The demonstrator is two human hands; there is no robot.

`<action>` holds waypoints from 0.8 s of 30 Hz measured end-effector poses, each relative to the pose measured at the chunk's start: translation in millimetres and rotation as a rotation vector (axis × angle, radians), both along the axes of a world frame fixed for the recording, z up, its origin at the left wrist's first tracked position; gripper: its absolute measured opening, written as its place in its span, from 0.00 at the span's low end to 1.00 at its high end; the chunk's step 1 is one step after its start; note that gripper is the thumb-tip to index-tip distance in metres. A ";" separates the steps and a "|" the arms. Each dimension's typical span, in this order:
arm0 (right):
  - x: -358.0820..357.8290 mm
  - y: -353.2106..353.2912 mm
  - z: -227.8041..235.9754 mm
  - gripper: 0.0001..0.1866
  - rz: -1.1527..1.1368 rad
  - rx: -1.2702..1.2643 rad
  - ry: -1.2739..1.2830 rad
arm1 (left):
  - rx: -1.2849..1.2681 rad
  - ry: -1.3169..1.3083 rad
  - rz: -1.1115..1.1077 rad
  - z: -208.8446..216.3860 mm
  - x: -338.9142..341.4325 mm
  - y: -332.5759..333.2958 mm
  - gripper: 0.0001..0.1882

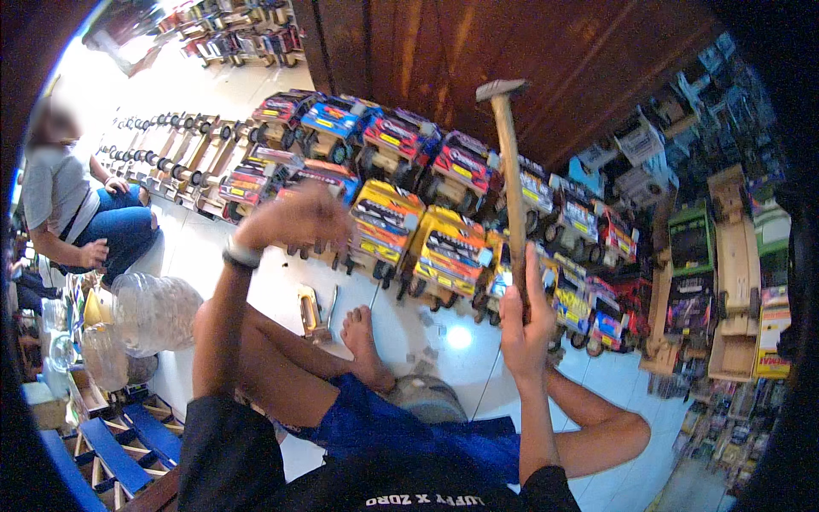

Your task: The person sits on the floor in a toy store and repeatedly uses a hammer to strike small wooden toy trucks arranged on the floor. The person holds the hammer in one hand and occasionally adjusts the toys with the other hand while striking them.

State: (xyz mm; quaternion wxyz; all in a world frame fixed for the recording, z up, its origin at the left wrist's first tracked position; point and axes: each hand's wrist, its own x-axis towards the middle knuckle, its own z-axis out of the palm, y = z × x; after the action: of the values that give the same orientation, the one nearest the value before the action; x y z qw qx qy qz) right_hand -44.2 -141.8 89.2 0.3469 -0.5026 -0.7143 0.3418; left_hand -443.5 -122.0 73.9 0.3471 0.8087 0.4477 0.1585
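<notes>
My right hand (526,328) is closed around the lower handle of a hammer (514,183), which stands upright with its metal head at the top. My left hand (299,220) is raised in front of the toy trucks, smeared by motion, so its fingers and anything in them cannot be made out. Beyond both hands, rows of painted wooden toy trucks stand on the floor, among them a yellow one (448,252). Between my crossed legs sits a rounded grey block (426,398). A tool with a pale yellow handle (309,309) lies by my bare foot (358,333).
Unpainted wooden truck frames with black wheels (183,162) line the floor at the far left. Another person (77,200) sits there, near a large clear plastic container (153,314). Blue slatted wood pieces (119,448) lie lower left. More truck bodies (734,273) fill the right side, below a dark wooden panel (418,51).
</notes>
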 end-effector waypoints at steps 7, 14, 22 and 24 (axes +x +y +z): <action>2.7 -4.0 -9.8 0.32 -0.007 -0.041 0.268 | -0.468 0.343 0.098 -187.5 152.4 -122.4 0.20; 12.2 -16.0 -5.8 0.32 0.043 -0.026 0.271 | -0.224 0.428 0.173 -324.8 242.2 -161.4 0.16; 20.2 -25.2 -13.0 0.31 0.022 -0.071 0.243 | -0.243 0.213 0.211 -338.0 251.0 -158.7 0.15; 21.0 -25.7 -14.2 0.31 0.010 -0.121 0.271 | -0.278 0.012 0.208 -327.5 225.2 -149.6 0.14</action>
State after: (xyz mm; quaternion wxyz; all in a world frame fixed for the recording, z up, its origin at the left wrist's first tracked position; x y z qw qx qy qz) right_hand -23.2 -167.5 75.1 0.4076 -0.4681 -0.6415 0.4507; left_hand -218.3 -271.6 -253.6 0.4345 0.7031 0.5487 0.1256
